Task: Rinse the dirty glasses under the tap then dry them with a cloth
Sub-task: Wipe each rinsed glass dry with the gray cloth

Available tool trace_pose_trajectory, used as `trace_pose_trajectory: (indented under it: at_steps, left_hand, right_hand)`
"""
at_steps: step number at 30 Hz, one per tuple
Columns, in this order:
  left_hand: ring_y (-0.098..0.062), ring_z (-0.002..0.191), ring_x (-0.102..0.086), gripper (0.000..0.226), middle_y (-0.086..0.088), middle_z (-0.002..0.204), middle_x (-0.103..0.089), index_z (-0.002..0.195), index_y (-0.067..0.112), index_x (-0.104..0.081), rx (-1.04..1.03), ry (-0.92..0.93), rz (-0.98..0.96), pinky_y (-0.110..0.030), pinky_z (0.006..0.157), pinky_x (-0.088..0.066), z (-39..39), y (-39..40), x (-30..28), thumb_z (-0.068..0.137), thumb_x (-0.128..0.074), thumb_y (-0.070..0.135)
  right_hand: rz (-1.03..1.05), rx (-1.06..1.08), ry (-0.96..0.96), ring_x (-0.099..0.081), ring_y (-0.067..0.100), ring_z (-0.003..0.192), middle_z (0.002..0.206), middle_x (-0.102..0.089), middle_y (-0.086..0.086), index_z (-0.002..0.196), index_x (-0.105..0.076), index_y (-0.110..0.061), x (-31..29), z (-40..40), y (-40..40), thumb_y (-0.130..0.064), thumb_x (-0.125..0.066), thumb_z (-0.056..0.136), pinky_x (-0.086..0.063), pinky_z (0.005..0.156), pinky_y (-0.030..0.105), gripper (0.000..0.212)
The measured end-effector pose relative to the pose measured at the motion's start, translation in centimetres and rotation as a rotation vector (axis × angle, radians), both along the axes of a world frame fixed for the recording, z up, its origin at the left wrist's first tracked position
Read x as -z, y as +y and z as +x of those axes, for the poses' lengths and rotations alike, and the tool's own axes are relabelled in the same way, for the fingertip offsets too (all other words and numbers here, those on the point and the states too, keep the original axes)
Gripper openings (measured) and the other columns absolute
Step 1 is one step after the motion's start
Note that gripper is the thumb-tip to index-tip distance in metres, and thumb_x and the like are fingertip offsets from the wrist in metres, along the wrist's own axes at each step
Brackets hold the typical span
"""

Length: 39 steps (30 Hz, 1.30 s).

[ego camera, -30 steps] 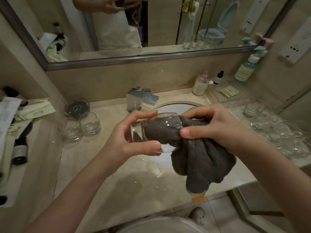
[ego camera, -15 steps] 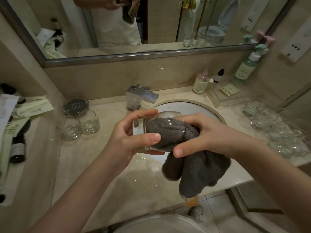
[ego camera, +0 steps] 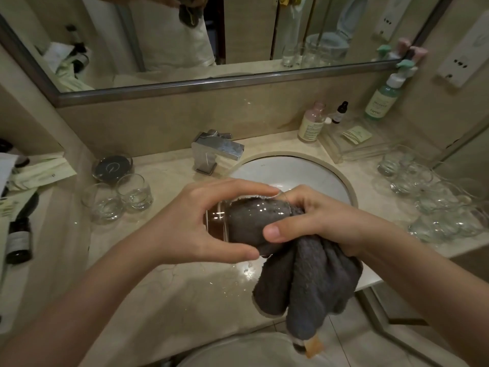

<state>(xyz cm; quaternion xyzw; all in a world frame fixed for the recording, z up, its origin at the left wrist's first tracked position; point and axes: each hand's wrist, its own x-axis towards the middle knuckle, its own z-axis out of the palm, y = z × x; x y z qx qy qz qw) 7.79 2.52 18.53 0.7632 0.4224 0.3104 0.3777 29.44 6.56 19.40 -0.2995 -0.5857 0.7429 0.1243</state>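
The left hand (ego camera: pixel 185 221) curls round a clear glass (ego camera: pixel 238 221) that lies on its side above the front edge of the sink (ego camera: pixel 317 176), thumb under it and fingers over the top, reaching to the rim. The right hand (ego camera: pixel 325 221) grips a dark grey cloth (ego camera: pixel 304 282) that is stuffed into the mouth of the glass, its thumb lying against the outside of the glass near the rim; the rest of the cloth hangs down below the hand, with an orange tag at its lowest corner. The two hands are close together, almost touching over the glass.

The pump bottle (ego camera: pixel 381 99) at the back right carries a green label whose print is too small to read, and so does the pink-capped bottle (ego camera: pixel 312 123) beside a small dark dropper bottle (ego camera: pixel 340 112). A dark bottle (ego camera: pixel 18 239) with a pale label lies at the far left, its writing unreadable.

Two glasses (ego camera: pixel 116 197) stand upright on the counter (ego camera: pixel 158 287) left of the sink, in front of a dark round dish (ego camera: pixel 112 168). A group of clear glasses (ego camera: pixel 436 197) stands on the right of the counter. The square chrome tap (ego camera: pixel 217 152) sits behind the sink to the left, under the mirror (ego camera: pixel 238 35). Water drops glisten on the counter below the hands
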Motion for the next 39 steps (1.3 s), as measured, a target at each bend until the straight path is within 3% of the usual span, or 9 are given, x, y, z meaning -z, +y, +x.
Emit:
trace_pose_trajectory:
  at_steps: [5, 11, 15, 21, 24, 27, 31, 36, 39]
  left_hand:
    - [-0.014, 0.098, -0.071, 0.067, 0.007, 0.108, -0.073, 0.111, 0.041, -0.07, -0.064, -0.334, -0.4, -0.02, 0.074, -0.055, 1.3, -0.1, 0.5, 0.05, -0.088, 0.021]
    - [-0.04, 0.07, -0.071, 0.056, -0.007, 0.103, -0.075, 0.104, 0.036, -0.075, -0.129, -0.584, -0.959, -0.029, 0.05, -0.053, 2.9, -0.9, 2.1, 0.048, -0.079, 0.029]
    - [-0.038, 0.081, -0.072, 0.061, -0.001, 0.109, -0.073, 0.113, 0.041, -0.07, -0.106, -0.551, -0.822, -0.034, 0.058, -0.057, 2.6, -1.3, 2.2, 0.053, -0.079, 0.031]
    - [-0.008, 0.109, -0.066, 0.066, 0.018, 0.12, -0.064, 0.123, 0.047, -0.06, -0.01, -0.16, -0.125, -0.02, 0.081, -0.055, 1.2, -0.8, 0.7, 0.062, -0.082, 0.035]
    - [-0.015, 0.104, -0.069, 0.061, 0.012, 0.113, -0.069, 0.111, 0.042, -0.07, -0.05, -0.365, -0.204, -0.021, 0.076, -0.056, 1.5, -1.0, 0.3, 0.054, -0.085, 0.025]
    - [-0.032, 0.083, -0.073, 0.061, -0.002, 0.112, -0.069, 0.104, 0.032, -0.075, -0.13, -0.673, -0.584, -0.032, 0.054, -0.057, 2.2, -1.2, 0.5, 0.045, -0.081, 0.018]
    - [-0.028, 0.056, -0.068, 0.056, -0.014, 0.104, -0.07, 0.104, 0.029, -0.075, -0.205, -0.762, -0.775, -0.029, 0.045, -0.053, 2.6, -1.2, 1.7, 0.048, -0.077, 0.025]
    - [-0.012, 0.112, -0.065, 0.078, 0.011, 0.128, -0.062, 0.124, 0.056, -0.053, -0.085, -0.264, -0.223, -0.023, 0.081, -0.056, 1.3, -1.2, 1.4, 0.055, -0.084, 0.038]
    - [-0.004, 0.113, -0.062, 0.07, 0.023, 0.121, -0.061, 0.12, 0.051, -0.057, -0.056, -0.19, -0.068, -0.014, 0.083, -0.05, 1.2, -1.0, 1.0, 0.058, -0.084, 0.035]
  right_hand:
    - [-0.05, 0.011, -0.053, -0.068, 0.014, 0.072, 0.075, -0.071, 0.004, 0.076, -0.076, -0.014, 0.4, 0.5, 0.4, -0.012, -0.076, 0.068, -0.054, 0.07, 0.024, 0.008]
    - [-0.055, -0.127, -0.119, -0.069, 0.021, 0.084, 0.088, -0.072, 0.01, 0.089, -0.075, -0.01, 1.4, 1.3, 0.1, -0.013, -0.08, 0.062, -0.052, 0.081, 0.029, 0.027]
    - [-0.028, -0.091, -0.058, -0.068, 0.017, 0.078, 0.081, -0.072, 0.004, 0.084, -0.076, -0.013, 1.6, 1.7, -0.3, -0.007, -0.078, 0.067, -0.052, 0.074, 0.024, 0.019]
    - [-0.137, -0.019, 0.055, -0.068, 0.013, 0.066, 0.071, -0.07, 0.003, 0.076, -0.075, -0.01, 0.7, 1.9, 0.3, -0.014, -0.076, 0.06, -0.053, 0.063, 0.021, 0.016]
    - [-0.08, -0.06, 0.076, -0.068, 0.012, 0.067, 0.072, -0.071, 0.002, 0.076, -0.076, -0.012, -0.3, 1.7, 0.3, -0.019, -0.089, 0.052, -0.053, 0.065, 0.021, 0.028]
    - [0.086, -0.07, 0.027, -0.068, 0.013, 0.073, 0.076, -0.071, 0.002, 0.079, -0.076, -0.014, -1.1, 1.4, 0.2, -0.014, -0.084, 0.058, -0.052, 0.069, 0.021, 0.023]
    - [0.296, -0.068, -0.115, -0.067, 0.018, 0.071, 0.075, -0.069, 0.006, 0.078, -0.074, -0.01, -1.0, 1.2, 0.3, -0.019, -0.085, 0.063, -0.052, 0.066, 0.025, 0.02]
    - [0.103, -0.05, 0.015, -0.066, 0.01, 0.068, 0.07, -0.069, -0.001, 0.075, -0.076, -0.015, -0.2, 1.3, 0.4, -0.006, -0.079, 0.066, -0.051, 0.065, 0.02, 0.013]
    - [0.009, -0.033, 0.079, -0.066, 0.011, 0.067, 0.07, -0.07, 0.0, 0.073, -0.076, -0.013, 0.0, 1.2, 0.5, -0.012, -0.076, 0.061, -0.052, 0.065, 0.021, 0.011]
